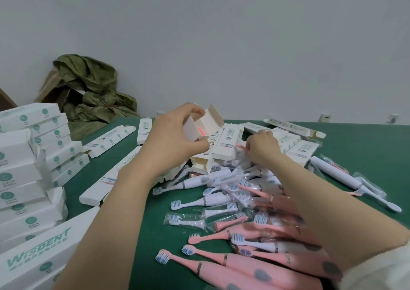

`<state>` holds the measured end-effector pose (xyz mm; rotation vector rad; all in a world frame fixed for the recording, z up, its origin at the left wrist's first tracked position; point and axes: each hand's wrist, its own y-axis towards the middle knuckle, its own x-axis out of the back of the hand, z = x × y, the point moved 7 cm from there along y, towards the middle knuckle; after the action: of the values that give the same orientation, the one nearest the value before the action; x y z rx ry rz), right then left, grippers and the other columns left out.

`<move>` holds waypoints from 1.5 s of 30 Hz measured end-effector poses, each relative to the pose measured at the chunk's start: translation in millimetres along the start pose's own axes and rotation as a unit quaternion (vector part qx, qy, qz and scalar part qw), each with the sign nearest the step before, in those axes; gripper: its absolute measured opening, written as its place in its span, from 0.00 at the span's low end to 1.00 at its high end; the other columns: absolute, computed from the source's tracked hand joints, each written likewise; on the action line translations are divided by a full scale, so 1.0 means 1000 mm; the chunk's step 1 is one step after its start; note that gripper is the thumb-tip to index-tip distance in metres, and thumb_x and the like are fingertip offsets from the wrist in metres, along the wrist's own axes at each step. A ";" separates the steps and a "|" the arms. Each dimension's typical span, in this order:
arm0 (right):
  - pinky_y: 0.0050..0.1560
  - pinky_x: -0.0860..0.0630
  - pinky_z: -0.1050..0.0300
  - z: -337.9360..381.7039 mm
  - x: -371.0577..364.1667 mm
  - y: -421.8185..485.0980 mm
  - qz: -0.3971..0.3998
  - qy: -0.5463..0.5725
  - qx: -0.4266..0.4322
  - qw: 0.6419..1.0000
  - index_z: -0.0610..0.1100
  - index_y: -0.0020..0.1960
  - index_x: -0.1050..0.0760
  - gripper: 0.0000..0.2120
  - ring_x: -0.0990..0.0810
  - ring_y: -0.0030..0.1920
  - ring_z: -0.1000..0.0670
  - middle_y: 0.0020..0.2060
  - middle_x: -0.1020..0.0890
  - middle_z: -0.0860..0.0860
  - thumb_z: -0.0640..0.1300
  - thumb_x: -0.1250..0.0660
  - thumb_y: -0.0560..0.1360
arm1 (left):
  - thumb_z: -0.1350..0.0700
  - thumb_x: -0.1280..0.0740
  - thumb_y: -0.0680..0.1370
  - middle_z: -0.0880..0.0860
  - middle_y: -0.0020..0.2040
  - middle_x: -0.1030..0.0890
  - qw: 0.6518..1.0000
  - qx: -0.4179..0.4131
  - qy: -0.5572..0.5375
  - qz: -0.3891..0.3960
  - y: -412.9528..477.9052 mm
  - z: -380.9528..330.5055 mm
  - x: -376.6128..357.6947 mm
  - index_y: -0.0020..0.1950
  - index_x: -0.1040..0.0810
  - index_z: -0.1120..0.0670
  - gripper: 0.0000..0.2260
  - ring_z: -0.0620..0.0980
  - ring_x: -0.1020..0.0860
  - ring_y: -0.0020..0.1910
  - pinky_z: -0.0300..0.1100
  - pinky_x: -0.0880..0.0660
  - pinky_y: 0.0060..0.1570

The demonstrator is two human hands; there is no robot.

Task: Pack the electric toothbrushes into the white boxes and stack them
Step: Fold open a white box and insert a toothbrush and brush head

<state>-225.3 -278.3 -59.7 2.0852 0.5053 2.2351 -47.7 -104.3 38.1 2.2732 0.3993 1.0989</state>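
Pink toothbrushes [255, 269] are crowding close, left hand [175, 138] is clutching an open box [197, 124], right hand [263, 147] is pinching a pink piece [241, 146] that could snag the pile [233, 185].

open box [195, 126]: white carton, end flap raised, held off the table [137, 234] in the left hand [175, 138] above the far middle; something pink shows inside.
stacked boxes [26, 163]: white with green print, piled in layers along the left edge.
loose boxes [111, 137]: lying flat, some with open ends, scattered across the far half.
toothbrushes [255, 203]: pink and white, some in clear wrap, heaped from the middle to the near right corner.
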 end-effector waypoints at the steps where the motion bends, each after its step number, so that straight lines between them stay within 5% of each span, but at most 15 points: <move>1: 0.54 0.31 0.51 0.005 0.009 -0.004 -0.025 0.028 0.013 0.999 0.43 0.50 0.21 0.16 0.31 0.59 0.40 0.53 0.24 0.42 0.50 0.44 0.81 | 0.56 0.28 0.67 0.33 0.32 0.27 1.000 0.002 -0.002 0.003 0.001 0.001 -0.001 0.56 0.24 0.46 0.19 0.29 0.30 0.36 0.24 0.36 0.32; 3: 0.44 0.32 0.53 0.012 0.030 -0.012 -0.071 0.126 0.032 0.989 0.45 0.35 0.27 0.18 0.27 0.49 0.41 0.39 0.25 0.43 0.47 0.44 0.81 | 0.55 0.28 0.67 0.26 0.34 0.28 1.000 0.003 -0.005 0.008 0.001 0.003 -0.001 0.56 0.24 0.45 0.19 0.28 0.30 0.36 0.24 0.35 0.30; 6: 0.40 0.29 0.54 0.016 0.060 -0.032 -0.103 0.350 0.045 0.930 0.42 0.39 0.26 0.19 0.24 0.37 0.45 0.35 0.21 0.46 0.53 0.43 0.81 | 0.55 0.28 0.67 0.32 0.34 0.26 1.000 -0.001 0.008 0.013 0.001 0.006 -0.003 0.55 0.25 0.46 0.18 0.29 0.30 0.35 0.24 0.36 0.31; 10: 0.33 0.25 0.56 0.032 0.097 -0.070 -0.034 0.693 0.110 0.711 0.49 0.45 0.21 0.10 0.26 0.32 0.53 0.32 0.25 0.52 0.43 0.40 0.80 | 0.55 0.27 0.66 0.41 0.32 0.29 0.999 0.009 0.032 0.041 0.000 0.012 -0.013 0.53 0.26 0.44 0.18 0.31 0.31 0.34 0.26 0.36 0.31; 12: 0.29 0.32 0.61 0.050 0.111 -0.088 0.044 0.727 0.180 0.661 0.48 0.47 0.20 0.10 0.28 0.30 0.53 0.31 0.25 0.51 0.38 0.39 0.78 | 0.54 0.27 0.65 0.39 0.33 0.29 0.998 0.009 0.035 0.052 0.000 0.013 -0.018 0.52 0.26 0.43 0.18 0.30 0.30 0.35 0.26 0.36 0.32; 13: 0.30 0.33 0.62 0.059 0.115 -0.096 0.065 0.700 0.203 0.682 0.47 0.49 0.20 0.08 0.29 0.30 0.53 0.31 0.23 0.51 0.38 0.38 0.78 | 0.54 0.27 0.65 0.38 0.34 0.28 0.998 0.007 0.033 0.056 0.000 0.013 -0.020 0.51 0.27 0.42 0.18 0.31 0.30 0.36 0.26 0.36 0.33; 17: 0.34 0.31 0.63 0.064 0.114 -0.102 0.005 0.488 0.166 0.857 0.45 0.45 0.24 0.02 0.26 0.29 0.57 0.32 0.18 0.52 0.40 0.34 0.75 | 0.52 0.27 0.65 0.44 0.38 0.24 0.997 0.000 0.030 0.065 0.000 0.014 -0.024 0.48 0.28 0.41 0.15 0.40 0.28 0.36 0.36 0.31 0.35; 22: 0.35 0.34 0.71 0.062 0.117 -0.100 -0.084 0.318 0.142 0.933 0.45 0.46 0.19 0.05 0.27 0.32 0.59 0.33 0.22 0.56 0.40 0.33 0.75 | 0.52 0.28 0.66 0.39 0.45 0.24 0.995 -0.001 0.041 0.094 0.000 0.016 -0.029 0.53 0.28 0.41 0.19 0.42 0.27 0.43 0.34 0.33 0.37; 26: 0.39 0.35 0.66 0.073 0.116 -0.100 -0.122 0.249 0.152 0.949 0.45 0.48 0.17 0.10 0.24 0.41 0.50 0.41 0.20 0.48 0.37 0.36 0.75 | 0.53 0.27 0.66 0.42 0.48 0.23 0.987 0.003 0.055 0.151 -0.003 0.016 -0.043 0.59 0.27 0.43 0.23 0.40 0.26 0.45 0.27 0.32 0.36; 31: 0.37 0.35 0.75 0.064 0.125 -0.100 -0.186 0.289 0.132 0.930 0.46 0.47 0.16 0.08 0.27 0.38 0.52 0.42 0.25 0.49 0.37 0.34 0.74 | 0.52 0.27 0.66 0.37 0.34 0.28 0.990 -0.003 0.016 0.137 -0.003 0.008 -0.039 0.52 0.27 0.42 0.18 0.31 0.29 0.38 0.26 0.36 0.34; 34: 0.40 0.31 0.64 0.084 0.117 -0.106 -0.127 0.285 0.195 0.930 0.43 0.48 0.17 0.08 0.25 0.41 0.48 0.46 0.27 0.48 0.37 0.35 0.75 | 0.54 0.27 0.65 0.39 0.35 0.26 0.988 -0.011 0.023 0.150 -0.004 0.005 -0.042 0.44 0.30 0.41 0.15 0.35 0.28 0.37 0.28 0.35 0.34; 39: 0.45 0.29 0.67 0.084 0.111 -0.104 -0.061 0.369 0.196 0.906 0.45 0.63 0.27 0.16 0.22 0.47 0.54 0.49 0.22 0.52 0.36 0.40 0.77 | 0.54 0.27 0.67 0.42 0.45 0.24 0.989 0.018 0.051 0.137 -0.003 0.023 -0.035 0.58 0.27 0.46 0.21 0.43 0.27 0.44 0.32 0.34 0.38; 42: 0.41 0.28 0.69 0.075 0.118 -0.100 -0.126 0.394 0.172 0.894 0.47 0.55 0.26 0.10 0.21 0.44 0.55 0.46 0.20 0.53 0.37 0.35 0.76 | 0.52 0.27 0.67 0.39 0.43 0.25 0.992 0.025 0.031 0.123 -0.002 0.023 -0.030 0.56 0.26 0.44 0.19 0.39 0.27 0.42 0.33 0.36 0.37; 45: 0.43 0.27 0.58 0.076 0.121 -0.104 -0.193 0.336 0.168 0.907 0.46 0.47 0.21 0.02 0.24 0.42 0.53 0.43 0.23 0.53 0.42 0.32 0.75 | 0.53 0.28 0.67 0.38 0.41 0.23 0.992 0.015 0.019 0.127 -0.002 0.015 -0.031 0.52 0.26 0.43 0.16 0.39 0.27 0.41 0.33 0.35 0.36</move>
<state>-181.3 -134.4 32.5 1.0748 1.2828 2.6798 -54.8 -123.4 10.5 2.3808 0.1442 1.2691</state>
